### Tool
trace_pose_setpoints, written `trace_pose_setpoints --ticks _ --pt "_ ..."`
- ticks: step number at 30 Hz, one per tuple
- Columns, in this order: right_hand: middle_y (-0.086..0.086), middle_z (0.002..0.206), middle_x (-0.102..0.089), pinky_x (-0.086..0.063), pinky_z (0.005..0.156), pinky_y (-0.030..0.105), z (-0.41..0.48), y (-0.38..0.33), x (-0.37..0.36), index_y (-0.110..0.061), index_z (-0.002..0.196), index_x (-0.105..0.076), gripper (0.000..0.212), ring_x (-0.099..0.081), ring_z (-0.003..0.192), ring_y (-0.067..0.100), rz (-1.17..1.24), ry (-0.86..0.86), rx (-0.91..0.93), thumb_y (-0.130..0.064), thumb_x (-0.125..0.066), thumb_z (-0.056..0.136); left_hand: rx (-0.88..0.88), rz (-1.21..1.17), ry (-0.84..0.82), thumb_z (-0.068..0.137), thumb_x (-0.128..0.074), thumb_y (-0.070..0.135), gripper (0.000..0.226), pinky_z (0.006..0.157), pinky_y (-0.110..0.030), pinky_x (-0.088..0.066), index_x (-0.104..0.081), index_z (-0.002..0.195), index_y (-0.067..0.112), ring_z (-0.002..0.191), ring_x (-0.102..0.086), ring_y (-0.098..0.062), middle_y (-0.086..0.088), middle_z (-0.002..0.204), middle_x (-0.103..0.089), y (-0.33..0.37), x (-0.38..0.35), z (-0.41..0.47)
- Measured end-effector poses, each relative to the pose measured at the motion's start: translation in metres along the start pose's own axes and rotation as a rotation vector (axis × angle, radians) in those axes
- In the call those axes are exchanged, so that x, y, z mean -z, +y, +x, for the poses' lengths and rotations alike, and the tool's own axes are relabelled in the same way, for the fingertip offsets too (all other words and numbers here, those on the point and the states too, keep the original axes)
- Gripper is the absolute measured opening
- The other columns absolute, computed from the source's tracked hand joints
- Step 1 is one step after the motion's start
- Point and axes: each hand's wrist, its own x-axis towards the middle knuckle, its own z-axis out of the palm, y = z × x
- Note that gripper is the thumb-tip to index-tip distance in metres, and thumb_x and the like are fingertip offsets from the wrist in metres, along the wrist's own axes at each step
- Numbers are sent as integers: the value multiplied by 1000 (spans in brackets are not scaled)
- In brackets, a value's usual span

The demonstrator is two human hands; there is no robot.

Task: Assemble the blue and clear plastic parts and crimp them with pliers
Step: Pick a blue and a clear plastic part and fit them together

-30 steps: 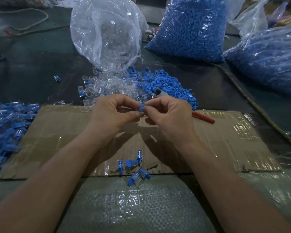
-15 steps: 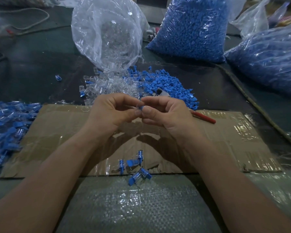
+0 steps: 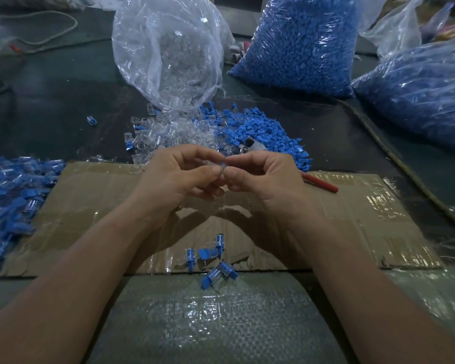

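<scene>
Now closer together over the cardboard point(image 3: 352, 206), left hand point(image 3: 179, 179) and right hand point(image 3: 265, 182) pinch the blue-clear piece point(image 3: 222, 168), seating it

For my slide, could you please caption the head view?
Left hand and right hand pinch a small part above the cardboard.

Pliers point(image 3: 319, 184) midsection behind right hand point(image 3: 263, 179)
</scene>
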Motion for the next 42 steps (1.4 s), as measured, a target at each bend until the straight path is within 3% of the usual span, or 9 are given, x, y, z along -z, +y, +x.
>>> trace_pose_setpoints --ticks 6,14,18,22,33,42 --pt "-9 67 -68 -50 61 12 1 4 -1 -17 81 -67 16 -65 65 1 -81 -12 28 -9 -73 68 -41 96 40 72 -67 3 13 53 -19 -52 -69 79 14 57 -65 -14 -8 68 -70 -2 0 1" --pt "-4 70 -67 -56 66 23 3 11 -2 -20 77 -62 16 -65 67 9 -182 46 109 -17 -75 69 36 61 43 60 -70 12 20 52 -21 -54 -65 78 5 55 -66 -16 -9 65 -69 0 -3 0" --pt "-8 84 -68 -54 77 20 0 9 -4 -23 93 -66 25 -67 80 6 -232 -29 175 -10 -71 72 82 1 78 60 -68 7 16 48 -19 -52 -65 75 2 49 -62 -13 -7 58 -66 2 -2 1" --pt "-8 87 -66 -51 78 14 0 10 -3 -12 106 -64 35 -64 82 1 -266 -32 273 2 -69 74 117 -27 70 66 -66 -3 9 46 -18 -50 -64 73 2 47 -61 -12 -7 56 -65 3 -2 1" --pt "-3 78 -68 -55 71 24 2 15 3 -4 88 -72 20 -66 76 12 -422 38 431 -4 -76 68 164 -87 1 55 -66 5 21 44 -17 -49 -62 74 -1 47 -62 -14 -9 57 -65 1 -3 2" --pt "-3 76 -68 -56 68 26 3 18 3 -3 86 -72 17 -67 71 11 -421 84 521 -7 -75 70 160 -178 -34 55 -67 5 8 43 -19 -49 -69 62 8 47 -63 -17 -11 57 -65 -3 -1 3"
